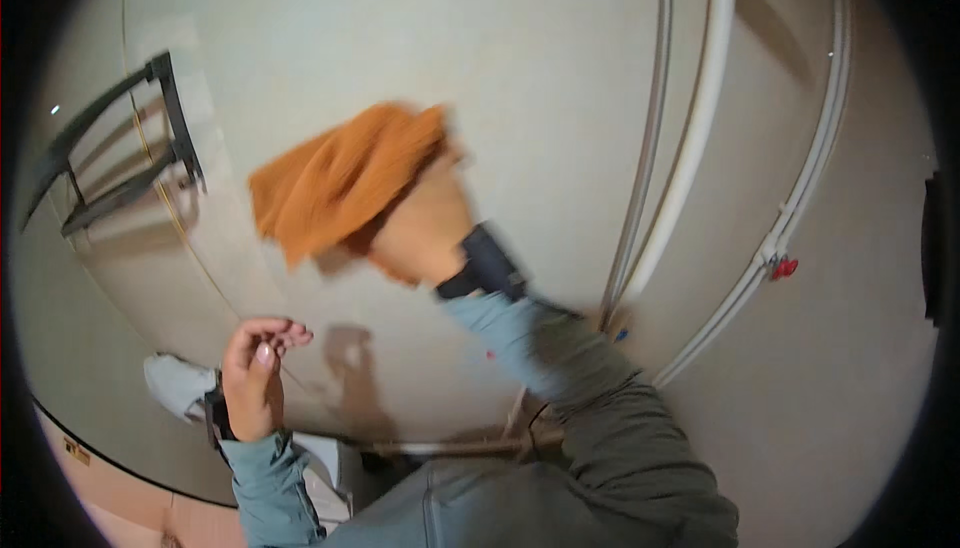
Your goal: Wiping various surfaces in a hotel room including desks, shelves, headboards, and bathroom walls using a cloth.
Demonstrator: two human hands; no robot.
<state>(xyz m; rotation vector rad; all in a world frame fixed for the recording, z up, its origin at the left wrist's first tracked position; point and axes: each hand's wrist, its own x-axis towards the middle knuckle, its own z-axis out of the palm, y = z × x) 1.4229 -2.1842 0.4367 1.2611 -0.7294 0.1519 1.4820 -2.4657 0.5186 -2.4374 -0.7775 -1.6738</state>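
Observation:
An orange cloth (345, 183) is bunched in my right hand (425, 223), flat up against a pale, glossy wall. The fingers are mostly hidden behind the cloth, and the hand is a little blurred. On that wrist sits a black band. My left hand (262, 373) hangs lower down on the left, in front of the wall, with its fingers bent loosely and the thumb apart from them; nothing shows in it. It also wears a dark band at the wrist. Both arms are in grey-green sleeves.
A black rack (125, 148) is fixed to the wall at the left. White and grey pipes (690, 128) run up the wall on the right, and a thinner pipe beyond has a red valve handle (784, 268). A whitish object (175, 386) lies beside my left wrist.

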